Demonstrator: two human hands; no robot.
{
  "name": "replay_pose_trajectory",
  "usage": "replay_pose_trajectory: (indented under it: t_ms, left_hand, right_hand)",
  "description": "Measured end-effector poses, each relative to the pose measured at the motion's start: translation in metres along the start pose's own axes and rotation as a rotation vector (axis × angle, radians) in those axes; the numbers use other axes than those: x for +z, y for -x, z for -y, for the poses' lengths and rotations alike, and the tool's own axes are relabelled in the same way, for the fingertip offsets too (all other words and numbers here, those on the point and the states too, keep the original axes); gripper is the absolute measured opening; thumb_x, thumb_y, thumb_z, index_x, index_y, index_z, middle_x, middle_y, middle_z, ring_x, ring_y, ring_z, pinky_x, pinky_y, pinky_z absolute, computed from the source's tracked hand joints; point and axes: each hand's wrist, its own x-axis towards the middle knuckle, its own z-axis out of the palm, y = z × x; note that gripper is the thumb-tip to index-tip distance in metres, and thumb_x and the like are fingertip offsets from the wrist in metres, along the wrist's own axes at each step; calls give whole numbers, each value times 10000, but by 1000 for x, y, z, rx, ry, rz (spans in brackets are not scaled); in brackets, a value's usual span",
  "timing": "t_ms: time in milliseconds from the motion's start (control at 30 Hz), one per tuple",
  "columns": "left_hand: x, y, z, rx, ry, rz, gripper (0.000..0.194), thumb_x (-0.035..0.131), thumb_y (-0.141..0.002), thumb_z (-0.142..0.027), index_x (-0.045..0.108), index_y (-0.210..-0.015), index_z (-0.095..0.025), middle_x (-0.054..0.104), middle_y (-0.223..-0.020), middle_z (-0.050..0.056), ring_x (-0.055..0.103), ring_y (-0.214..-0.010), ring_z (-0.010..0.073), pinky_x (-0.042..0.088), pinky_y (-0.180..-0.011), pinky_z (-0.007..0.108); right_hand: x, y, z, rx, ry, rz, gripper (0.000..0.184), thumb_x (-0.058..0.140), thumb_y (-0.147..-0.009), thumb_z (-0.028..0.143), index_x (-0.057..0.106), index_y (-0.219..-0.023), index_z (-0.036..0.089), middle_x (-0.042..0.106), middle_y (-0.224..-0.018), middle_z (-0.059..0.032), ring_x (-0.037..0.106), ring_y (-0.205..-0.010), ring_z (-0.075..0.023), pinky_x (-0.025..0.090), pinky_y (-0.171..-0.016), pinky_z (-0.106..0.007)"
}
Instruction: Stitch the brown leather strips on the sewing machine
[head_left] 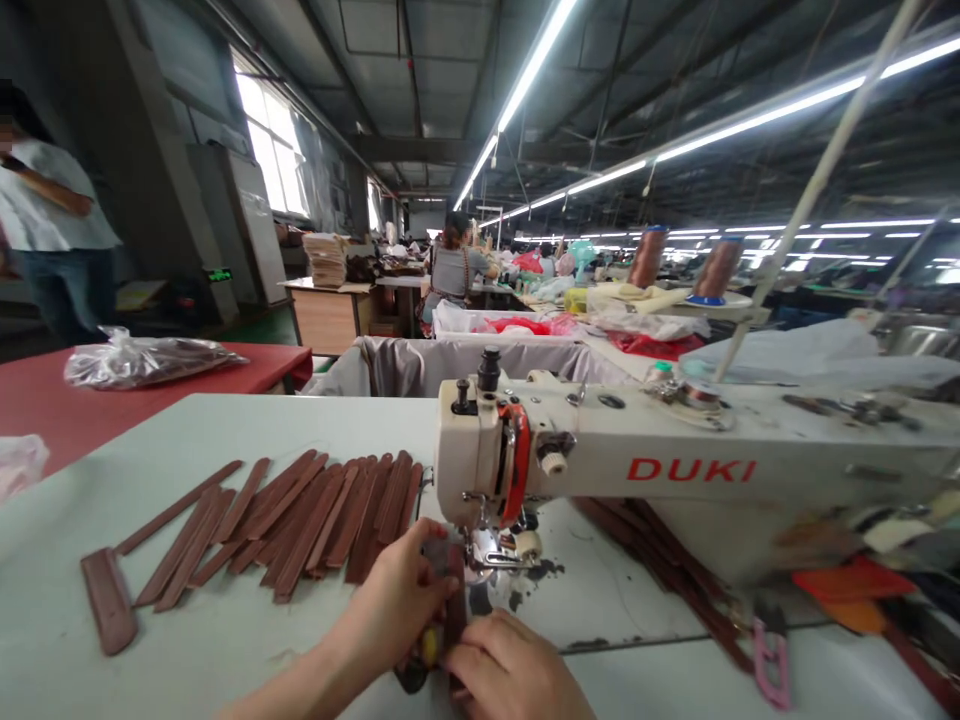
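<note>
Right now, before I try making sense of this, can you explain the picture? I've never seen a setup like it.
Of course. There is one picture, taken by a camera on a person's head, looking forward and down. The big cream-white metal machine with red "DUKI" lettering is a sewing machine. It stands on a pale, smooth worktable. The person's bare left hand and right hand are in front of it. The right fingers hold the near end of a narrow reddish-brown strip; the left fingers touch its side, though their grip is unclear. On the left lies a spread pile of similar brown strips. On the right are small pink-handled snips.
</note>
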Motion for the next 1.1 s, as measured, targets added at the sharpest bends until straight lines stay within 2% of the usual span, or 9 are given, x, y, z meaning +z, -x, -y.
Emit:
replay_pose_trajectory:
  t_ms: [67,133,267,333,500,700,833,967,1100]
  left_hand:
    - [-6,8,-1,79,-41,-63,118,518,-853,-179,585,-951,-180,611,-706,20,650,-674,217,541,-629,312]
    - [-8,18,3,205,-96,-131,144,495,-858,-190,635,-891,-198,646,-858,62,646,-826,248,537,-789,382]
    - [3,33,15,705,-320,-317,453,461,-811,-87,568,-1240,-188,661,-1149,89,620,-1064,230,493,-988,345]
    - [8,35,17,822,-422,-363,496,452,-795,-58,537,-1275,-149,658,-1192,94,614,-1102,214,472,-1021,302]
    - [4,28,10,801,-419,-346,493,438,-787,-36,551,-1254,-149,670,-1166,88,636,-1076,200,481,-1010,276]
    - [4,21,8,783,-340,-324,441,433,-818,-37,537,-1237,-129,651,-1158,96,619,-1080,175,460,-1025,239]
    - [6,19,8,781,-318,-314,444,416,-802,-25,536,-1213,-140,657,-1121,88,636,-1022,164,489,-985,219]
    - [10,20,13,731,-271,-277,518,426,-789,-24,497,-1282,-169,619,-1202,85,614,-1092,168,482,-995,220]
    - [11,21,13,697,-261,-255,555,413,-779,-13,488,-1298,-193,620,-1206,84,620,-1091,186,498,-989,253]
  right_hand:
    - [-1,3,-9,-13,8,2,121,583,-849,148,689,-835,205,643,-696,-4,603,-599,-158,491,-510,-227]
    - [-3,7,-14,-5,33,29,118,604,-835,141,702,-869,197,643,-702,-9,590,-607,-162,494,-535,-233]
    - [-1,14,-19,24,61,135,133,632,-815,129,700,-913,187,631,-723,-20,568,-657,-184,503,-605,-266]
    - [2,17,-20,69,46,198,133,603,-841,132,687,-931,182,630,-764,-32,573,-708,-192,505,-646,-279]
    - [7,24,-24,191,-2,299,156,513,-907,159,654,-971,179,623,-855,-55,577,-783,-199,497,-714,-300]
    - [5,21,-25,188,-3,318,191,480,-925,154,656,-985,193,622,-863,-56,564,-784,-200,496,-703,-296]
    - [6,19,-25,132,23,248,188,484,-924,156,667,-955,190,629,-816,-49,558,-750,-199,504,-672,-293]
    - [6,14,-25,87,44,116,204,487,-912,155,689,-936,167,639,-775,-66,565,-711,-194,528,-661,-281]
    - [3,8,-22,41,33,25,226,523,-849,111,685,-1002,148,686,-847,-71,573,-720,-204,557,-669,-298]
